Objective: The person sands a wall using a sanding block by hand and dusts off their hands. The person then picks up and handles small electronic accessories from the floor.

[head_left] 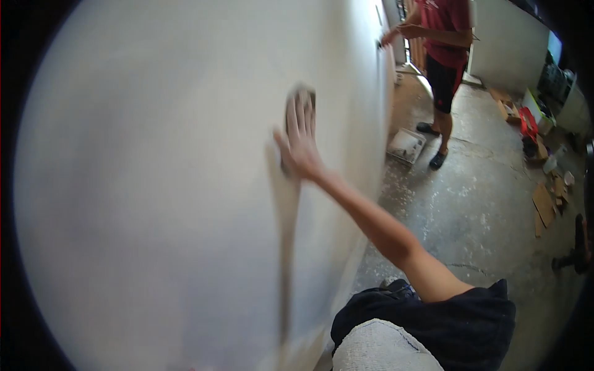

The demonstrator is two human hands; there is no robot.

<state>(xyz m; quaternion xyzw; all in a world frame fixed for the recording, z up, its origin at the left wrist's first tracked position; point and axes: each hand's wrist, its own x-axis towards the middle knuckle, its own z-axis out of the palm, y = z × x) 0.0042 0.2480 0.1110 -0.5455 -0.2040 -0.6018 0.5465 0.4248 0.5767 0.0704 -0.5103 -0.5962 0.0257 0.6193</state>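
My right hand is stretched up against a pale wall, its palm toward the surface and its thumb out to the left. Beneath the fingers and palm it holds a dark, flat strip of sandpaper pressed to the wall. Only the strip's edges show around the hand, which is slightly blurred. A long shadow falls down the wall below the wrist. My left hand is out of the picture.
Another person in a red shirt stands by the wall farther along. A whitish tray lies near their feet on the speckled concrete floor. Cardboard pieces, a red item and boxes lie along the right side.
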